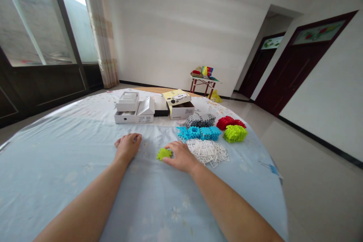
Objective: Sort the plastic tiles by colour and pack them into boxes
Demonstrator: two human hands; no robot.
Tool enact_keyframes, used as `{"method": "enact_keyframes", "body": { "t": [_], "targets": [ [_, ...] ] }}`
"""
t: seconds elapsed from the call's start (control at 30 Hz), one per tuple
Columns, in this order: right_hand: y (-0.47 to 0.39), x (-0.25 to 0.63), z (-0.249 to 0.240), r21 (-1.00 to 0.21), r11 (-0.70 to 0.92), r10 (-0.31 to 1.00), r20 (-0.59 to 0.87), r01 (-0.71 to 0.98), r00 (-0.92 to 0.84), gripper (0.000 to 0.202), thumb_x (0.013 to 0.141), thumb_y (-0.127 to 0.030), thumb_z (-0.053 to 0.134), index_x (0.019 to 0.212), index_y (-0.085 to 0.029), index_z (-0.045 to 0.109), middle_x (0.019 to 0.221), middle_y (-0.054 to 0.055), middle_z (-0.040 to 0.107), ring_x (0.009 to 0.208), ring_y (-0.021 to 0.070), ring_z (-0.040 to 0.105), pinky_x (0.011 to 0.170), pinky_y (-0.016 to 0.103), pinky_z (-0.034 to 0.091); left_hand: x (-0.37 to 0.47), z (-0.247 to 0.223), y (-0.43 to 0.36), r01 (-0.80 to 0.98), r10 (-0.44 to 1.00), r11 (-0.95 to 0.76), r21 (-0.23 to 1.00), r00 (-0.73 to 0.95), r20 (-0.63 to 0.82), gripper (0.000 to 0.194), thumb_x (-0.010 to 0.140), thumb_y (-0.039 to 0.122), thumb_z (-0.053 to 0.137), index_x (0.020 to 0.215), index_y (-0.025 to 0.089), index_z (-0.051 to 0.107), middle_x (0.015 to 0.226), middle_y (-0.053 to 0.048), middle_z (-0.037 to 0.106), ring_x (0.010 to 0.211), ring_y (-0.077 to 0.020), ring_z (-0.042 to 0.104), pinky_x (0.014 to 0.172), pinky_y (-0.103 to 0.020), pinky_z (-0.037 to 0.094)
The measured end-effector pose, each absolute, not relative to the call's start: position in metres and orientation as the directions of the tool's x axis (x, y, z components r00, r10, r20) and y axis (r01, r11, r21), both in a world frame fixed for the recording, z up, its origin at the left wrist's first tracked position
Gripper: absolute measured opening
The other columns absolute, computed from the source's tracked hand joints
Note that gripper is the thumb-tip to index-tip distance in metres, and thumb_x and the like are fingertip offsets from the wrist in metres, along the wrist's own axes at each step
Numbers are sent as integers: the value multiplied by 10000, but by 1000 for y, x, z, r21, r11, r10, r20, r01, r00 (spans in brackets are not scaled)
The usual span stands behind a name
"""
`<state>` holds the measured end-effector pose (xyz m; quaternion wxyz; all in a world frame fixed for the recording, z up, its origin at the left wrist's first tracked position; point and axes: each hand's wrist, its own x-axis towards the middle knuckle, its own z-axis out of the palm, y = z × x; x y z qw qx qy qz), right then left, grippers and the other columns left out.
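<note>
My right hand (181,155) has its thumb and fingers at the right edge of a flat lime-green puzzle tile (164,154) with toothed edges, which lies on or just above the tablecloth. My left hand (129,146) rests on the cloth to the left, its fingers loosely curled in; no object shows in it. Just beyond the right hand is a spread heap of white frame-like pieces (208,152). Behind that stand rows of blue toothed tiles (210,133), with grey tiles (201,120) farther back. Lime-green tiles (235,133) and red tiles (229,122) are stacked at the right.
Along the far side of the round table (141,200) stand white boxes (133,117), a black-sided box (161,111) and an open carton with a yellow lid (177,97). A small side table (204,80) with colourful items stands by the wall.
</note>
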<state>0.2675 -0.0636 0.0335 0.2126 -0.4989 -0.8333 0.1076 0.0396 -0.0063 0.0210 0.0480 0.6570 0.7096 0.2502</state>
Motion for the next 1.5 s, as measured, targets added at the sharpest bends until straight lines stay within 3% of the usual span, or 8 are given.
{"method": "enact_keyframes", "body": {
  "t": [0.23,0.5,0.67,0.9,1.1,1.27,1.4,1.5],
  "targets": [
    [-64,270,36,-366,498,867,210,786,-452,416,677,-330,663,1074,-226,592,1039,49,625,1002,229,531,873,362,373,36,21,-1,919,970,4,395,-100,224,433,828,437,315,986,225,658,1081,-85,659,1065,-285,527,912,-438,291],
    [-57,339,72,-472,407,864,477,782,-161,452,690,-351,676,1102,-195,573,1032,71,620,990,211,544,886,349,393,27,15,11,942,983,31,334,-89,161,495,854,477,252,1059,211,616,1143,-84,627,1092,-257,508,929,-413,285],
    [-36,436,77,-525,174,827,537,833,166,415,703,-348,647,1080,-189,584,1029,77,633,930,200,584,847,343,426,25,15,12,957,981,25,290,-79,178,475,839,476,283,1042,216,625,1110,-79,644,1070,-258,520,898,-383,311],
    [-27,530,81,-456,-238,792,420,858,443,371,708,-388,624,1045,-234,606,1046,50,649,947,198,583,781,284,428,24,12,15,967,980,4,254,-55,194,458,840,463,285,1038,215,617,1089,-44,654,1046,-216,531,831,-284,329],
    [-18,535,81,-359,-338,823,335,870,458,396,733,-485,564,1048,-250,609,1059,45,649,968,208,576,766,290,400,21,11,16,968,988,11,251,-50,149,490,848,472,248,1080,219,598,1141,-61,628,1089,-227,504,852,-305,309],
    [-13,530,78,-235,-398,837,302,887,456,360,743,-492,540,997,-255,634,1031,60,652,999,252,555,812,380,366,24,13,14,965,986,32,258,-72,148,491,849,482,244,1079,231,597,1151,-59,625,1099,-227,497,892,-330,284],
    [-17,529,79,-215,-421,796,378,881,473,350,755,-433,543,1037,-243,627,1080,87,623,1017,268,531,821,404,360,25,13,15,961,987,45,274,-85,135,484,846,485,258,1074,232,602,1167,-58,617,1116,-229,487,912,-349,277],
    [-23,521,81,-270,-319,776,476,909,414,309,782,-381,516,1030,-237,629,1084,75,621,1035,252,519,848,396,360,25,12,16,958,987,38,285,-81,141,474,841,482,276,1059,228,611,1160,-58,622,1106,-233,494,914,-357,283]
  ]
}}
